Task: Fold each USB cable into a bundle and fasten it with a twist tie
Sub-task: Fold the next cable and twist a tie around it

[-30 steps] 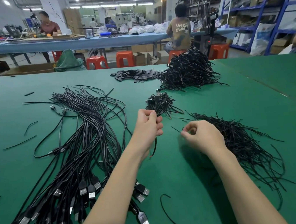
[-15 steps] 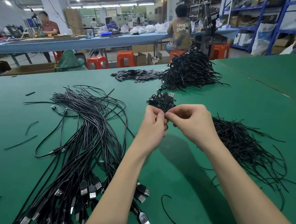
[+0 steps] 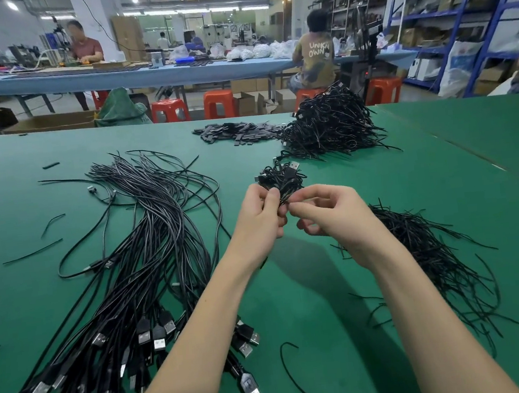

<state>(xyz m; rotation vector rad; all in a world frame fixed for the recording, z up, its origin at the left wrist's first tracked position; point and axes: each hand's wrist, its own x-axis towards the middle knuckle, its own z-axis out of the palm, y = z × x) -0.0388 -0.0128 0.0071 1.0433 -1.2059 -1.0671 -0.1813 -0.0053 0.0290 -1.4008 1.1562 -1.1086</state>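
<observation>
My left hand (image 3: pixel 262 217) grips a folded black USB cable bundle (image 3: pixel 282 178) held above the green table (image 3: pixel 378 177), its silver plug pointing up and away. My right hand (image 3: pixel 333 212) meets it from the right and pinches a thin black twist tie at the bundle's lower end with thumb and forefinger. A long spread of loose black USB cables (image 3: pixel 149 256) lies to the left, plugs toward me. To the right, under my right forearm, sits a heap of black twist ties (image 3: pixel 433 251).
A mound of finished cable bundles (image 3: pixel 330 124) sits at the far middle, with flat black strips (image 3: pixel 238 133) beside it. Stray ties (image 3: pixel 292 372) lie near my arms. Beyond the table's far edge are red stools (image 3: pixel 219 103), seated workers and blue shelving (image 3: pixel 472 14).
My right hand left the twist tie heap and came up to the bundle in my left hand. Both hands rose slightly, and the right fingers now work a tie at the bundle.
</observation>
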